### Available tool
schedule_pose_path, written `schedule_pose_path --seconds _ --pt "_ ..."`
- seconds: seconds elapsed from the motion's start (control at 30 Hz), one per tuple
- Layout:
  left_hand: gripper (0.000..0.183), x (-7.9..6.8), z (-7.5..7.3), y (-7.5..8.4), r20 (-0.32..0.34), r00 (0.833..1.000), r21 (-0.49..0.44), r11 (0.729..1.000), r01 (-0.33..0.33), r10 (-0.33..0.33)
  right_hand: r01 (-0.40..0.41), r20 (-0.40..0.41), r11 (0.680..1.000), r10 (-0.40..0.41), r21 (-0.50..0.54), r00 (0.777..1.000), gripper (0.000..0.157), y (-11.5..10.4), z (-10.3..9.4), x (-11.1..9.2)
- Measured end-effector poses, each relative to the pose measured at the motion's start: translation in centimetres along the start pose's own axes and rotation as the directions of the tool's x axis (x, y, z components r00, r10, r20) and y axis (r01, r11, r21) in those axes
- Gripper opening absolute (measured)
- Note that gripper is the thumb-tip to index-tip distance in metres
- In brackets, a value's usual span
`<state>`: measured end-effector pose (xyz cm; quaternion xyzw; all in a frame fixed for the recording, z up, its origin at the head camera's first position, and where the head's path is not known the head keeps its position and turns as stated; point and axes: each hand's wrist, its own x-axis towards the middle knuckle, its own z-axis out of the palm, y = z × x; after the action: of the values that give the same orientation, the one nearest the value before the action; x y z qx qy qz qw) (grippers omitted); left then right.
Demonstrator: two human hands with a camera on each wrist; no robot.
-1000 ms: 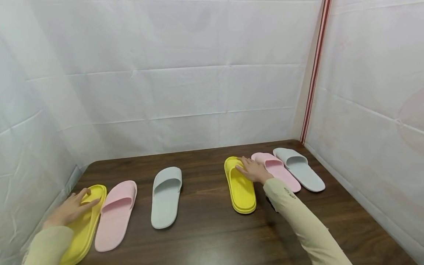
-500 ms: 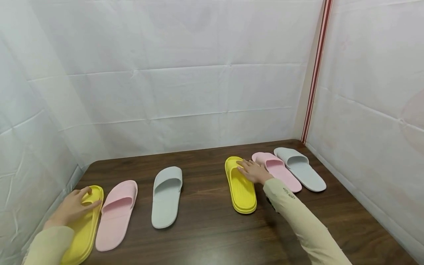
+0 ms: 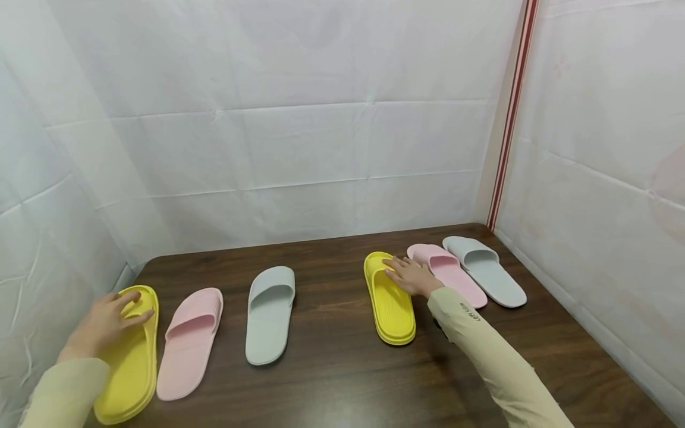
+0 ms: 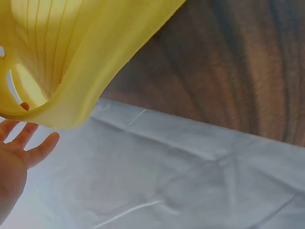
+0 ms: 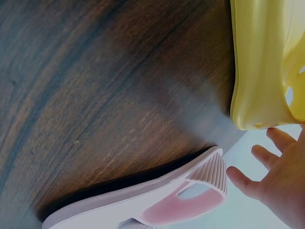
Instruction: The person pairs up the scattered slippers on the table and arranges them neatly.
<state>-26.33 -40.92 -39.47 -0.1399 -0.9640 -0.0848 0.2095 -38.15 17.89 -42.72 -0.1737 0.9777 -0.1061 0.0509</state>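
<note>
My left hand (image 3: pixel 99 327) lies over the upper of a yellow slipper (image 3: pixel 131 380) at the table's left edge. Its fingers are spread, with thumb and index finger apart. In the left wrist view, the fingertips are at the edge of that slipper's strap (image 4: pixel 71 107). On the right, my right hand (image 3: pixel 412 276) touches the strap side of another yellow slipper (image 3: pixel 393 309), fingers fairly straight. The right wrist view has those fingers (image 5: pixel 279 138) spread beside the strap. A pink slipper (image 3: pixel 187 356) is right of the left yellow one, with a narrow gap between them.
A pale grey slipper (image 3: pixel 267 327) lies left of the table's middle. Another pink slipper (image 3: pixel 457 282) and a grey slipper (image 3: pixel 495 276) lie side by side at the right, under or beside my right forearm. White sheeting (image 3: pixel 294 148) walls in the dark wooden table (image 3: pixel 332 356).
The left yellow slipper has shifted left and slightly away with my left hand, widening its gap from the pink one. My right hand and its yellow slipper stay nearly in place.
</note>
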Motion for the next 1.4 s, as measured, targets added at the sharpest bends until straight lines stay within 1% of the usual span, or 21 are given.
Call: schedule_pose_path --seconds 0.07,0.13,0.17,0.27,0.3,0.37,0.43,0.53,0.6,0.67,0.8,0.9,1.03,1.13,1.27,1.4 --pt "0.039 0.5 -0.4 0.0 -0.031 0.998 0.028 0.998 -0.052 0.052 0.006 -0.002 1.000 -0.006 -0.012 1.000 0.051 0.1 0.0 0.1" --pt "0.035 1.1 -0.8 0.1 -0.057 0.995 0.043 0.996 -0.077 0.080 0.011 -0.002 1.000 -0.011 -0.023 1.000 0.050 0.1 0.0 0.1" --pt "0.035 1.5 -1.0 0.3 -0.049 0.996 0.043 0.996 -0.079 0.081 0.014 -0.002 1.000 -0.014 -0.026 1.000 0.050 0.2 0.0 0.0" --pt "0.036 2.5 -1.5 0.9 -0.001 0.998 0.037 0.997 -0.061 0.061 0.022 0.002 0.999 -0.022 -0.031 1.000 0.049 0.2 -0.1 -0.1" --pt "0.038 2.9 -1.8 1.4 0.024 1.000 0.007 1.000 -0.006 0.006 0.024 0.003 0.999 -0.024 -0.035 1.000 0.049 0.2 -0.1 -0.1" --pt "0.045 3.8 -2.3 2.2 0.091 0.996 -0.007 1.000 0.025 -0.024 0.028 0.006 0.999 -0.028 -0.037 1.000 0.048 0.2 -0.2 -0.2" --pt "0.048 4.6 -2.6 3.3 0.148 0.988 -0.011 0.999 0.054 -0.051 0.031 0.008 0.999 -0.031 -0.038 0.999 0.048 0.2 -0.3 -0.3" --pt "0.049 5.9 -2.9 5.1 0.191 0.981 -0.021 0.999 0.048 -0.043 0.038 0.012 0.998 -0.038 -0.048 0.999 0.048 0.1 -0.4 -0.5" --pt "0.048 6.6 -2.8 6.4 0.193 0.981 -0.020 1.000 0.024 -0.019 0.041 0.019 0.998 -0.040 -0.054 0.999 0.047 0.0 -0.5 -0.7" --pt "0.050 7.5 -2.6 7.7 0.203 0.979 -0.024 1.000 0.006 -0.001 0.043 0.026 0.997 -0.042 -0.061 0.999 0.047 -0.1 -0.6 -0.8" --pt "0.058 9.2 -1.8 10.4 0.256 0.967 -0.024 1.000 0.010 -0.004 0.048 0.030 0.997 -0.046 -0.061 0.998 0.047 -0.3 -0.8 -1.0" --pt "0.060 10.3 -1.1 12.3 0.274 0.961 -0.031 0.999 -0.017 0.025 0.057 0.033 0.997 -0.055 -0.060 0.998 0.047 -0.3 -0.8 -1.1" --pt "0.058 11.5 0.0 14.8 0.265 0.960 -0.051 0.996 -0.079 0.089 0.065 0.037 0.996 -0.063 -0.061 0.997 0.047 -0.1 -0.8 -1.1" --pt "0.055 12.4 0.9 16.7 0.253 0.959 -0.067 0.991 -0.113 0.126 0.070 0.027 0.995 -0.068 -0.068 0.997 0.046 0.0 -0.9 -1.1" --pt "0.054 13.3 1.9 19.0 0.252 0.956 -0.088 0.987 -0.131 0.150 0.075 0.012 0.994 -0.074 -0.074 0.997 0.042 -0.2 -1.0 -1.1" --pt "0.052 13.8 2.7 20.8 0.253 0.953 -0.100 0.985 -0.143 0.164 0.086 0.017 0.994 -0.085 -0.067 0.996 0.039 -0.5 -0.9 -1.2"
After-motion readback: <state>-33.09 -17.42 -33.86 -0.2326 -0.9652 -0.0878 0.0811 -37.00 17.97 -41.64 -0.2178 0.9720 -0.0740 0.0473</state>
